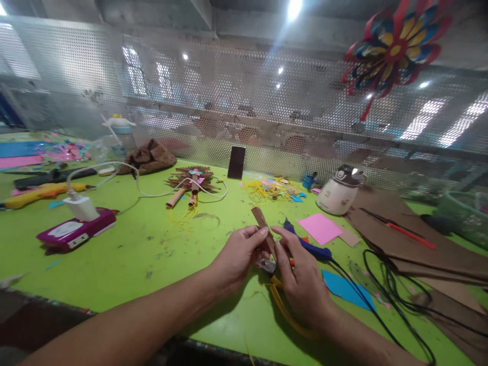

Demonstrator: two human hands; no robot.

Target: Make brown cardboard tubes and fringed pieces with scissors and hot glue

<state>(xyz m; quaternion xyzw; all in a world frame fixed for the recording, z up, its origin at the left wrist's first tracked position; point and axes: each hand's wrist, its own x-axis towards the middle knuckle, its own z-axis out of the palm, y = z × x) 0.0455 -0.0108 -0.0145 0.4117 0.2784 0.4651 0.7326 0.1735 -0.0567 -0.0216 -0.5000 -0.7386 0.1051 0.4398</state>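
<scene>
the left hand (pixel 236 256) and right hand (pixel 301 269), fingers nearly closed, pinch a brown paper strip (pixel 261 219) near the desk's (pixel 148 249) front edge. it seems unfinished; three rolled tubes (pixel 175 198) lie nearer the back edge.

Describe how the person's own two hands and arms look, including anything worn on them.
The ungloved left hand and ungloved right hand are both bare human hands. The left forearm and right forearm show no sleeve, watch or bracelet as far as the picture's edge.
</scene>
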